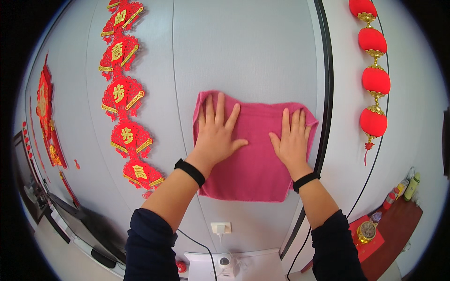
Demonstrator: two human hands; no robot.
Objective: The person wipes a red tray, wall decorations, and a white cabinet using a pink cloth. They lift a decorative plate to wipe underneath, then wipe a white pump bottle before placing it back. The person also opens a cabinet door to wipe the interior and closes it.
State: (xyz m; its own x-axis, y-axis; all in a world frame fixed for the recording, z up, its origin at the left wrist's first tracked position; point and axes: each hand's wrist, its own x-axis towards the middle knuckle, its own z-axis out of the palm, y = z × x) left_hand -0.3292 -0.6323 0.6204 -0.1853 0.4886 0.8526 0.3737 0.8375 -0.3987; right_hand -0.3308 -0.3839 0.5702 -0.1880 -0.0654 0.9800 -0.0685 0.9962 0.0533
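A pink cloth [256, 168] lies spread flat against the light grey wall panel [246, 49], its top corners slightly folded over. My left hand [215, 135] presses on its upper left part with the fingers apart. On the upper right part rests my right hand [293, 140], palm to the cloth, thumb held away from the fingers. Neither hand grasps the cloth; both lie flat on it. Each wrist wears a black band.
Red fan-shaped hangings [123, 95] run down the wall at left, and red lantern ornaments [374, 80] hang at right. Below the cloth are a wall socket [226, 227] with a plug and a small white camera [225, 261]. A television [84, 224] stands lower left; a wooden table [397, 232] holds bottles.
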